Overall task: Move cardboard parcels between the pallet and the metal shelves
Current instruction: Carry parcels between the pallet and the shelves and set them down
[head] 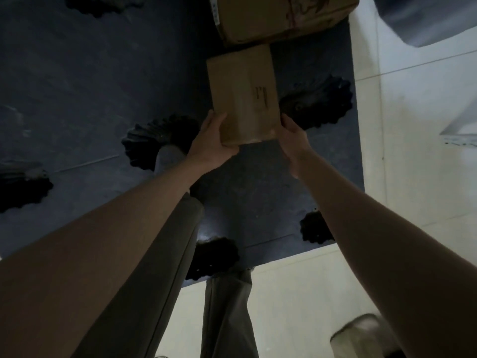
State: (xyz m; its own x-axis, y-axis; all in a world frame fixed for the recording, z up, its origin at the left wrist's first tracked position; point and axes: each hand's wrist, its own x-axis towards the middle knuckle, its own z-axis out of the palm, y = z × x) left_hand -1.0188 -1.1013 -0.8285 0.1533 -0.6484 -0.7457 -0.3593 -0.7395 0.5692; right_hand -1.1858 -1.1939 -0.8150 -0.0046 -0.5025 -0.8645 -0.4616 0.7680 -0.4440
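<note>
A small brown cardboard parcel (244, 94) with a printed mark on its top sits over the dark blue pallet (103, 94), right of centre. My left hand (211, 143) grips its near left corner, thumb on top. My right hand (293, 140) presses against its near right side. Both arms reach forward and down. A larger cardboard parcel (278, 16) lies on the pallet just beyond the small one, its far part cut off by the frame. No metal shelves are in view.
The pallet has several dark scalloped holes (317, 102) in its surface. My legs in grey trousers (178, 244) stand at its near edge, one foot on the pallet. Pale tiled floor (413, 120) lies right and near. A light woven object (361, 337) sits bottom right.
</note>
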